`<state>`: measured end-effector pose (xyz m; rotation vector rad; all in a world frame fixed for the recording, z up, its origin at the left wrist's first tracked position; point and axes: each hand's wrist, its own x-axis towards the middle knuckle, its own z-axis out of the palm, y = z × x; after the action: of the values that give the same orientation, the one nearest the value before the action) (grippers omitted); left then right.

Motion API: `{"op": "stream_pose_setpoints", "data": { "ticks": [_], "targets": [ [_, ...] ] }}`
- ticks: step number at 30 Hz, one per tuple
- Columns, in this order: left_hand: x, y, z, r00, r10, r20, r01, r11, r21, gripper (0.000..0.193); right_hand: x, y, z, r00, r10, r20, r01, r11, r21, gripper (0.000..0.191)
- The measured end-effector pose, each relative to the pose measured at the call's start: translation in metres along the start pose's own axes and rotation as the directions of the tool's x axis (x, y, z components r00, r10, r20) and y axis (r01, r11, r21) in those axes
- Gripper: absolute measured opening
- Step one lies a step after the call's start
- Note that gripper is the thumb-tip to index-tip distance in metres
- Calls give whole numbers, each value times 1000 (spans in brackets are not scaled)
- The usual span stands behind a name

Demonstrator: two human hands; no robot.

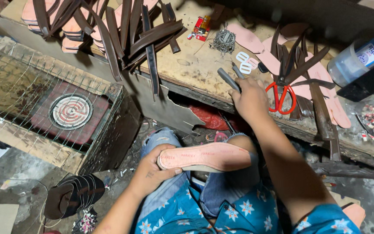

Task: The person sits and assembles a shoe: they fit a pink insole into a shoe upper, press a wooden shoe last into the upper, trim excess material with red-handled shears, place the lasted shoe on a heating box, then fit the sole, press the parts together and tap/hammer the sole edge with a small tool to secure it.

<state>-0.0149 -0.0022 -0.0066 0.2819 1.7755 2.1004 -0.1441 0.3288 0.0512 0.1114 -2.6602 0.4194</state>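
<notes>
L hand (pixel 150 173) grips pink shoe insole (pixel 204 157) over lap, no strap on it yet. R hand (pixel 249 99) clenched on grey tool (pixel 229 79) at tabletop (pixel 195 65) front edge, nr red scissors (pixel 281 96).

Pink insole (pixel 206 156) (red scissors (pixel 281 97) nr.)

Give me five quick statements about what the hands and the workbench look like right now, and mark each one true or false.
1. The left hand holds a pink shoe sole over the lap. True.
2. The right hand grips the scissors. False: it holds a grey tool; the orange-handled scissors lie on the bench beside it.
3. Dark brown straps are piled on the workbench. True.
4. The wire cage on the left holds a pile of soles. False: a round coil heater sits under it.
5. A dark sandal lies on the floor. True.
</notes>
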Motion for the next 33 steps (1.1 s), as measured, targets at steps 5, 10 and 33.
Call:
{"op": "stream_pose_setpoints", "data": {
  "ticks": [5, 10, 33],
  "targets": [
    [1, 1, 0, 999, -43, -16, 43, 999, 1, 62, 9, 17, 16, 999, -47, 9, 48, 992, -121, 28],
    [-1, -2, -3, 999, -51, -13, 51, 999, 8, 61, 15, 40, 2, 1000, -24, 10, 25, 975, -220, 29],
    [-3, -10, -8, 995, -100, -5, 100, 994, -55, 65, 72, 60, 37, 999, -33, -15, 33, 999, 10, 9]
  ]
}}
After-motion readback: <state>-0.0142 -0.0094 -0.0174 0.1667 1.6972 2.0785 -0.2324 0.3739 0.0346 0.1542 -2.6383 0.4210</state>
